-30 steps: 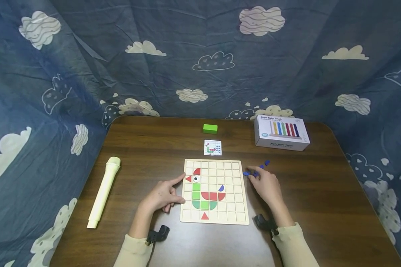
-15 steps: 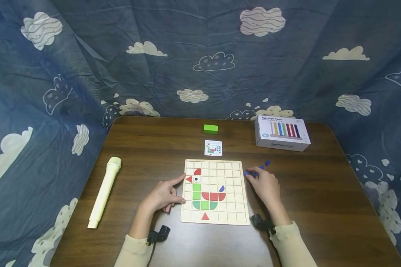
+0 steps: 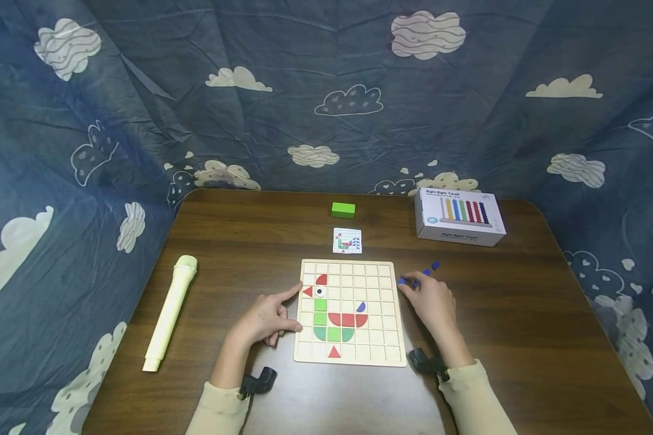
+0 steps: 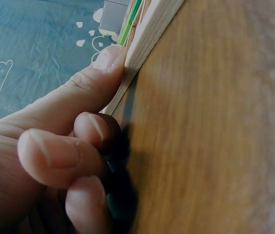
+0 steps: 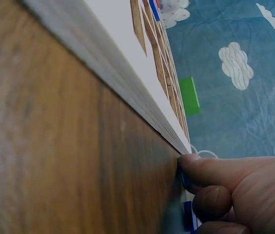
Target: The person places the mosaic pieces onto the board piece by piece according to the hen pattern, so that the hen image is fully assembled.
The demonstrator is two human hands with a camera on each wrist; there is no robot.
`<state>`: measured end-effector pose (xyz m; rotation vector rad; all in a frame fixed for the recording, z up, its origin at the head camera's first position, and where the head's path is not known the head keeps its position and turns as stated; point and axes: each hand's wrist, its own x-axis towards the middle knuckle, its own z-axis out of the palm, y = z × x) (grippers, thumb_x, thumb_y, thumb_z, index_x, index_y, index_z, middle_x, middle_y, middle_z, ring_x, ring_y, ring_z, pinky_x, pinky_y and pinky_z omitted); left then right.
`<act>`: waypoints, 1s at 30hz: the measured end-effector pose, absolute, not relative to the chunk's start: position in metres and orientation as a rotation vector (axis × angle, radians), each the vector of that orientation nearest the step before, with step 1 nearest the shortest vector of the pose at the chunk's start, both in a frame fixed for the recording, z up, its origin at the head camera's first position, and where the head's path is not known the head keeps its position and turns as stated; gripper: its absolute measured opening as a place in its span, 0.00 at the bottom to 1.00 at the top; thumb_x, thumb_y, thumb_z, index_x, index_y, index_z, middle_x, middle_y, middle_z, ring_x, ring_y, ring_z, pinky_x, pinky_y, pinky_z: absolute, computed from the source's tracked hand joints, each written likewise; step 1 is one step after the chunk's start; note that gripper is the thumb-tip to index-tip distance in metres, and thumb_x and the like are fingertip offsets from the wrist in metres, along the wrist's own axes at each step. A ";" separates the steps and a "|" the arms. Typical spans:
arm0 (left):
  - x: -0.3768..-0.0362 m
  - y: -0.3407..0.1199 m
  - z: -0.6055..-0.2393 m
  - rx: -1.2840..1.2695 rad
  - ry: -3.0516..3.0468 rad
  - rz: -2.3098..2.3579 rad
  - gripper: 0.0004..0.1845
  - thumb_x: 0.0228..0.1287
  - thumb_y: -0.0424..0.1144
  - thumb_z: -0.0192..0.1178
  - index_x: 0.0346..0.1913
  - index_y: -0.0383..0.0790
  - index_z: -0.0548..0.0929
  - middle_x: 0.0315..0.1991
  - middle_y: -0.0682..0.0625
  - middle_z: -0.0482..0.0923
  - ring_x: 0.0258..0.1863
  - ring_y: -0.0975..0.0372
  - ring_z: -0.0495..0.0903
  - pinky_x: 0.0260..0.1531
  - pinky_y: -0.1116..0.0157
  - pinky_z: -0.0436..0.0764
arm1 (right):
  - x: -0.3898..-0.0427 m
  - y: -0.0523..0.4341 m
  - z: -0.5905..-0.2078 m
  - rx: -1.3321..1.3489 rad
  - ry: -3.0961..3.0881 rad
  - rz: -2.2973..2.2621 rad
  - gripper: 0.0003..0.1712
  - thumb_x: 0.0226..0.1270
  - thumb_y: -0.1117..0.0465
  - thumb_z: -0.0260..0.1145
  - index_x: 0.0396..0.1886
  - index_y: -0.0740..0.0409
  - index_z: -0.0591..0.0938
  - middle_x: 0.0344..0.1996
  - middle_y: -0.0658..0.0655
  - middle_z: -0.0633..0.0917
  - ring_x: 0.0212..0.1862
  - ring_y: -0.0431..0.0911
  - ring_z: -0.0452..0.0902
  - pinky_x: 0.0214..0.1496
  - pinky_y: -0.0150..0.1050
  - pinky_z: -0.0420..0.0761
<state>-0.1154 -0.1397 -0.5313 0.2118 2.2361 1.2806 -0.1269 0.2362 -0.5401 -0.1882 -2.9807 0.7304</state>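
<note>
A square wooden grid board [image 3: 385, 356] lies at the middle of the table, with red, green and blue shapes and an eye tile [image 3: 320, 291] in its cells. My left hand [image 3: 263, 318] touches the board's left edge with thumb and extended index finger; the other fingers are bent. Beside the board's right edge, my right hand [image 3: 436, 305] pinches a small blue piece [image 3: 401, 281] between thumb and index finger, which partly hide it. Other blue pieces [image 3: 435, 265] lie by that hand. One blue quarter-like piece [image 3: 361, 307] sits in the board above the red row [image 3: 347, 320].
Behind the board lie a pattern card [image 3: 347, 240] and a green block [image 3: 343, 210]. A white abacus box [image 3: 459, 217] stands at the back right. A pale microphone-shaped object [image 3: 170, 314] lies on the left. A cloud-patterned cloth [image 3: 283, 109] hangs behind the table [image 3: 522, 338].
My right hand has shifted slightly left, its thumb and index closing on the blue piece beside the board. The left hand keeps its place at the board's edge.
</note>
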 end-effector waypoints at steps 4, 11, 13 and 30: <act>-0.115 -0.139 -0.531 0.210 2.234 1.280 0.50 0.51 0.43 0.77 0.77 0.61 0.61 0.15 0.49 0.77 0.05 0.63 0.73 0.06 0.62 0.76 | -0.123 0.233 -0.537 -0.189 -2.936 0.728 0.20 0.64 0.45 0.71 0.49 0.53 0.87 0.12 0.49 0.73 0.15 0.43 0.64 0.16 0.35 0.60; -0.115 -0.139 -0.531 0.202 2.229 1.278 0.50 0.52 0.43 0.77 0.77 0.61 0.61 0.14 0.49 0.77 0.05 0.63 0.73 0.06 0.63 0.76 | -0.112 0.213 -0.524 -0.132 -2.911 0.880 0.20 0.61 0.44 0.73 0.46 0.52 0.88 0.11 0.47 0.73 0.15 0.41 0.63 0.15 0.34 0.59; -0.116 -0.140 -0.531 0.202 2.229 1.274 0.50 0.52 0.43 0.77 0.77 0.61 0.61 0.15 0.49 0.77 0.05 0.64 0.73 0.07 0.64 0.76 | -0.112 0.208 -0.523 -0.113 -2.936 0.915 0.21 0.61 0.44 0.73 0.47 0.52 0.88 0.11 0.47 0.72 0.15 0.41 0.62 0.15 0.33 0.58; -0.116 -0.139 -0.530 0.206 2.229 1.268 0.50 0.52 0.42 0.77 0.77 0.61 0.61 0.15 0.48 0.78 0.05 0.63 0.73 0.07 0.64 0.76 | -0.119 0.194 -0.532 -0.021 -3.015 0.886 0.19 0.54 0.41 0.76 0.40 0.45 0.89 0.13 0.47 0.75 0.18 0.41 0.67 0.17 0.36 0.62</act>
